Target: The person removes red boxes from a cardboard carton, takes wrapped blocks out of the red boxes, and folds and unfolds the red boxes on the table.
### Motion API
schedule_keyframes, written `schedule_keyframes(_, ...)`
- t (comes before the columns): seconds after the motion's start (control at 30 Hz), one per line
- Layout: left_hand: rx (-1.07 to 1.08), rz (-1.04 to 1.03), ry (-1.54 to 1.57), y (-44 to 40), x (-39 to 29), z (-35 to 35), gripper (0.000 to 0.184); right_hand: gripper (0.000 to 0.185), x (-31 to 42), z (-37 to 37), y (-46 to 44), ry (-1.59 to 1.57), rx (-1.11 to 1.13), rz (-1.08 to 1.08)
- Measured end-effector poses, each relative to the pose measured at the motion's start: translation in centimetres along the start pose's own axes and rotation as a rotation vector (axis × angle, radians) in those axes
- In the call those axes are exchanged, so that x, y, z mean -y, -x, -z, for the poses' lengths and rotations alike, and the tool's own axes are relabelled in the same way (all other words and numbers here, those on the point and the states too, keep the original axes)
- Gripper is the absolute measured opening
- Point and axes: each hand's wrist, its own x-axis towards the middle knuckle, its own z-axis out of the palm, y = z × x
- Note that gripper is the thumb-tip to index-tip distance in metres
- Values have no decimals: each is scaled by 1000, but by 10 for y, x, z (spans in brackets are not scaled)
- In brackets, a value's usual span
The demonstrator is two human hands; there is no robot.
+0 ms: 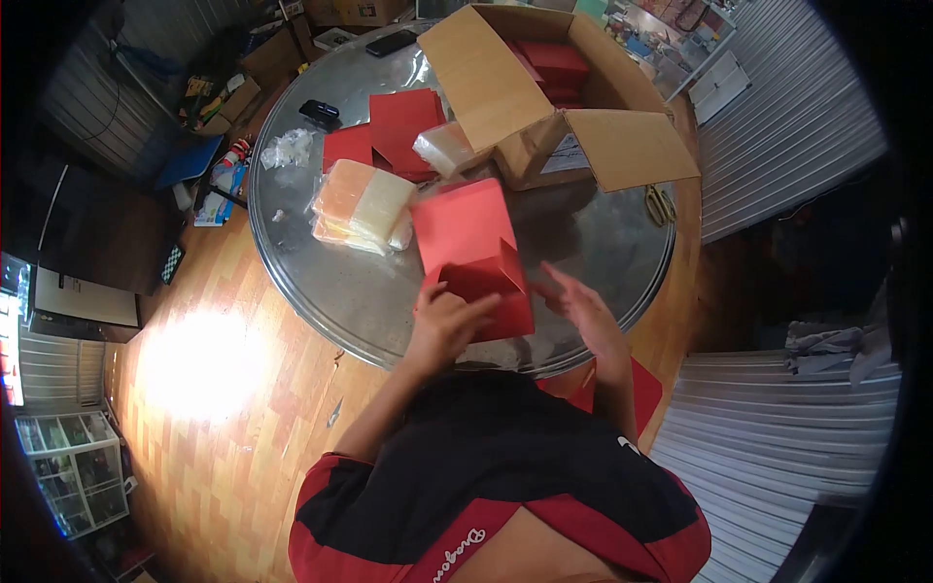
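Observation:
In the head view a red cardboard box [509, 319] stands on the round metal table in front of me, its lid flap raised at the back and a side flap upright. My left hand [449, 325] is at the box's near left side, slightly blurred, fingers spread over the rim and apparently touching it. To the right of the box, my right hand [586, 309] hangs apart from it with fingers stretched out and nothing in them. Left of the box lies a clear-wrapped stack of orange and pale yellow sheets [364, 206]. Flat red card pieces [408, 126] lie behind that stack.
A large open carton [486, 83] with red boxes [552, 68] inside stands at the table's back. Scissors [660, 206] lie near the right rim of the table [292, 301]. Crumpled plastic [288, 149], a black object [320, 114] and a phone [392, 43] lie farther left. Red card [645, 394] shows beside my right forearm.

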Motion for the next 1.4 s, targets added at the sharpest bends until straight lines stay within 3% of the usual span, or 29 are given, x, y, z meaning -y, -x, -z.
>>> schedule_keyframes(0.03, -145, 209, 337, -1, 1, 8, 41, 66, -1, 0, 0, 1, 0, 5)
schedule_keyframes(0.07, -288, 418, 676, -3, -1, 14, 39, 76, -3, 0, 0, 27, -39, 201)
schedule_keyframes(0.1, -288, 414, 677, -7, -2, 17, 39, 87, -5, -1, 1, 54, -78, 396)
schedule_keyframes(0.17, -434, 511, 1325, -15, -6, 21, 37, 92, -8, -6, 0, -42, 19, 441)
schedule_keyframes(0.23, -448, 528, 1391, -23, -16, 17, 36, 97, -16, -14, 0, -145, 116, 485)
schedule_keyframes(0.3, -448, 524, 1530, -29, -23, 7, 41, 86, -28, -23, 0, -58, -12, 539)
schedule_keyframes(0.33, -440, 526, 1532, -29, -24, 3, 41, 86, -31, -25, -1, -62, -20, 538)
schedule_keyframes(0.4, -396, 575, 1219, -31, -26, 1, 53, 64, -36, -29, -5, -146, -171, 312)
schedule_keyframes(0.43, -458, 382, 1217, -35, -26, -1, 68, 44, -29, -35, -6, -135, -197, 352)
schedule_keyframes(0.47, -443, 397, 1215, -36, -29, -1, 68, 44, -24, -38, -8, -149, -205, 341)
schedule_keyframes(0.53, -290, 500, 582, -43, -47, 16, 74, 39, -17, -42, -10, -146, -222, 382)
schedule_keyframes(0.57, -270, 535, 474, -50, -51, 17, 77, 39, -13, -41, -9, -161, -230, 366)
schedule_keyframes(0.67, -218, 492, 436, -64, -52, 12, 75, 37, 0, -28, -7, 35, -338, 366)
schedule_keyframes(0.73, -218, 471, 464, -73, -56, -1, 71, 36, 5, -18, -9, 188, -422, 514)
schedule_keyframes(0.9, -229, 641, 560, -92, -84, -21, 65, 36, 12, 12, -8, 312, -511, 455)
schedule_keyframes(1.07, -226, 615, 498, -110, -96, -39, 66, 40, 15, 51, -6, 303, -472, 447)
schedule_keyframes(1.13, -225, 608, 466, -116, -100, -46, 66, 47, 25, 65, 2, 67, -201, 426)
schedule_keyframes(1.23, -224, 668, 404, -128, -107, -54, 68, 58, 18, 94, -4, 41, -83, 406)
schedule_keyframes(1.33, -274, 680, 530, -137, -116, -60, 69, 72, 15, 110, -9, 8, 27, 379)
schedule_keyframes(1.4, -300, 681, 355, -139, -121, -63, 71, 83, 7, 115, -11, -38, 87, 404)
